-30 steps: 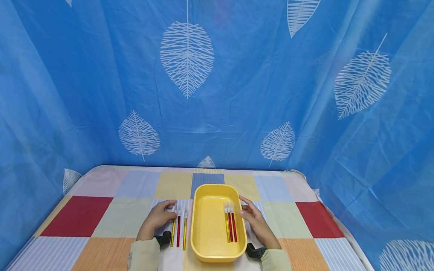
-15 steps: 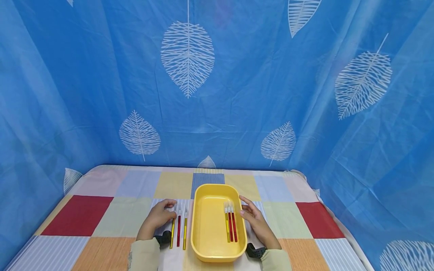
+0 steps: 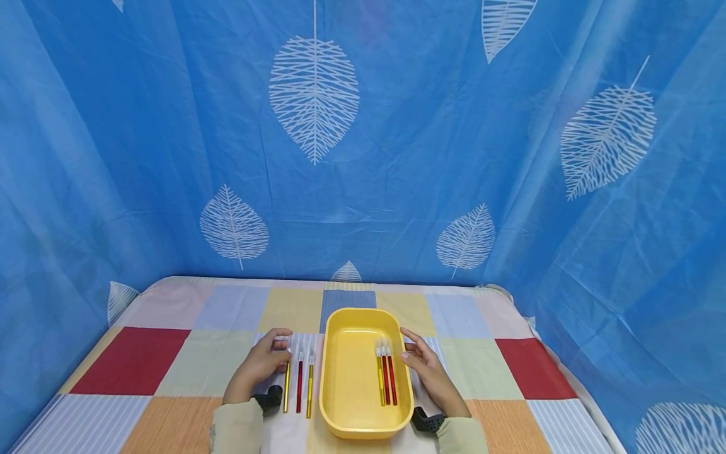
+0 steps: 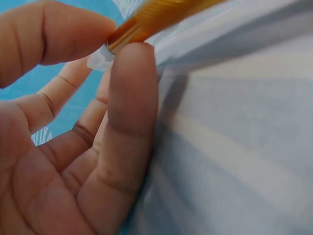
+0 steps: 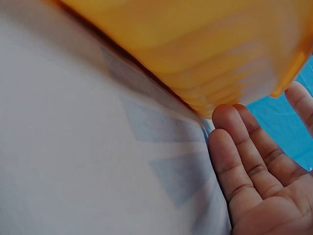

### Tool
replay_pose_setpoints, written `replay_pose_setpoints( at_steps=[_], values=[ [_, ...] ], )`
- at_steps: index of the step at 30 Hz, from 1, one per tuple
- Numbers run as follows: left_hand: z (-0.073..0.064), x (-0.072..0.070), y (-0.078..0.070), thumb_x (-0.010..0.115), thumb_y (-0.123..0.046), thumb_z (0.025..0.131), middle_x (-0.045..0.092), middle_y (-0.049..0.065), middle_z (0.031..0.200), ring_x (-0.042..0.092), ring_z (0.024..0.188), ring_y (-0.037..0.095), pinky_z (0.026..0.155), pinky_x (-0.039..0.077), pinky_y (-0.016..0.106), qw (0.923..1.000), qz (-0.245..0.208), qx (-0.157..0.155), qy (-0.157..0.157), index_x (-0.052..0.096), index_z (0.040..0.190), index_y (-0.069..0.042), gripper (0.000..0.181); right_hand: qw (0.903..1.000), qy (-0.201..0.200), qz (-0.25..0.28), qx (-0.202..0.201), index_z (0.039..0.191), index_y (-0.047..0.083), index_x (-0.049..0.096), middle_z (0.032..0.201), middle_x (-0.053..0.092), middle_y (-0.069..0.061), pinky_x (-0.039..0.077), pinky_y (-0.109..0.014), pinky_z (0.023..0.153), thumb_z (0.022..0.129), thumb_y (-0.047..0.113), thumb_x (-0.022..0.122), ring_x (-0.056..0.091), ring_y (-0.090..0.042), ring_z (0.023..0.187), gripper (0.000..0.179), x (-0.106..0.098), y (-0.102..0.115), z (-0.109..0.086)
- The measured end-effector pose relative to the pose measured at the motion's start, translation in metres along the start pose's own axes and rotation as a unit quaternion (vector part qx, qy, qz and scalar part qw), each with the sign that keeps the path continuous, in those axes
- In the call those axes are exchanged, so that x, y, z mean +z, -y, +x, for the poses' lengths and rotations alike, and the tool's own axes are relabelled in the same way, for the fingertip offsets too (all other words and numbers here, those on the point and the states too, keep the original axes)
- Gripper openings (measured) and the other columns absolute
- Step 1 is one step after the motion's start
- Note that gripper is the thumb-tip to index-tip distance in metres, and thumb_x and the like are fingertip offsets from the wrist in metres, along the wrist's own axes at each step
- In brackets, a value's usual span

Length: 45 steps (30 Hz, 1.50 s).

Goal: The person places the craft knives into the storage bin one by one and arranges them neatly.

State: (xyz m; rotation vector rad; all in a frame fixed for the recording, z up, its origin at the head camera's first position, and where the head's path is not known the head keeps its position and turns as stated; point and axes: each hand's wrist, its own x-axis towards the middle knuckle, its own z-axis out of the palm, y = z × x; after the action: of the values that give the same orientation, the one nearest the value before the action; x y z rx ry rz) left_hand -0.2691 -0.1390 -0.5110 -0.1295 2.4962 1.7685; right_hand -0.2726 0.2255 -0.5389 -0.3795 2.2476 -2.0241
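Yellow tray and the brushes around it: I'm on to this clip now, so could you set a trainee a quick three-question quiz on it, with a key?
1. Multiple choice. How many brushes lie inside the yellow tray? A) two B) three C) five
2. True or false. The right hand is at the side of the yellow tray and grips no brush.
3. Fill in the blank. To the left of the yellow tray, the left hand pinches a ____-coloured brush between thumb and finger.

Key: 1. B, three. 2. True. 3. gold.
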Motion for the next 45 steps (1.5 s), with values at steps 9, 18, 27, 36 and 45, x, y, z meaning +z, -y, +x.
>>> replay_pose_setpoints(
  at_steps=[9,18,27,36,45],
  values=[
    [-0.001,-0.001,0.001,0.059,0.005,0.086,0.056,0.017,0.11,0.059,0.084,0.023,0.066,0.055,0.031,0.9999,-0.002,0.008,0.008,0.05,0.138,0.0,0.053,0.9998,0.002,0.011,0.015,0.153,0.013,0.038,0.135,0.052,-0.023,0.046,-0.029,0.099,0.101,0.017,0.057,0.055,-0.028,0.12,0.055,0.0,0.001,0.0],
    [-0.002,-0.006,-0.001,0.057,0.006,0.088,0.055,0.024,0.12,0.062,0.085,0.025,0.064,0.056,0.033,0.9986,-0.026,0.041,0.02,0.047,0.14,0.003,0.053,0.9997,0.001,0.016,0.018,0.153,0.014,0.039,0.134,0.053,-0.023,0.046,-0.026,0.098,0.101,0.015,0.056,0.053,-0.032,0.123,0.055,0.0,0.001,0.001],
    [-0.003,-0.008,-0.018,0.054,0.0,0.092,0.052,0.023,0.133,0.063,0.095,0.025,0.077,0.058,0.036,0.9941,-0.082,0.07,0.01,0.046,0.144,-0.004,0.053,0.9998,0.002,0.01,0.015,0.153,0.013,0.038,0.135,0.053,-0.023,0.045,-0.03,0.1,0.101,0.015,0.056,0.052,-0.032,0.123,0.055,0.0,0.001,0.001],
    [-0.002,-0.008,-0.031,0.052,-0.001,0.096,0.048,0.026,0.137,0.061,0.098,0.025,0.08,0.056,0.031,0.9849,-0.143,0.094,0.027,0.045,0.144,-0.008,0.05,0.9998,0.003,0.015,0.015,0.153,0.013,0.038,0.135,0.053,-0.024,0.046,-0.026,0.098,0.102,0.014,0.055,0.053,-0.033,0.123,0.054,0.0,0.002,0.002],
    [-0.005,-0.002,-0.042,0.057,0.0,0.096,0.05,0.027,0.135,0.063,0.094,0.02,0.078,0.057,0.028,0.9791,-0.177,0.097,0.025,0.044,0.145,-0.004,0.05,0.9997,0.001,0.012,0.019,0.153,0.014,0.038,0.134,0.053,-0.023,0.044,-0.03,0.1,0.101,0.016,0.057,0.054,-0.031,0.121,0.056,0.0,0.004,-0.001]
  ],
)
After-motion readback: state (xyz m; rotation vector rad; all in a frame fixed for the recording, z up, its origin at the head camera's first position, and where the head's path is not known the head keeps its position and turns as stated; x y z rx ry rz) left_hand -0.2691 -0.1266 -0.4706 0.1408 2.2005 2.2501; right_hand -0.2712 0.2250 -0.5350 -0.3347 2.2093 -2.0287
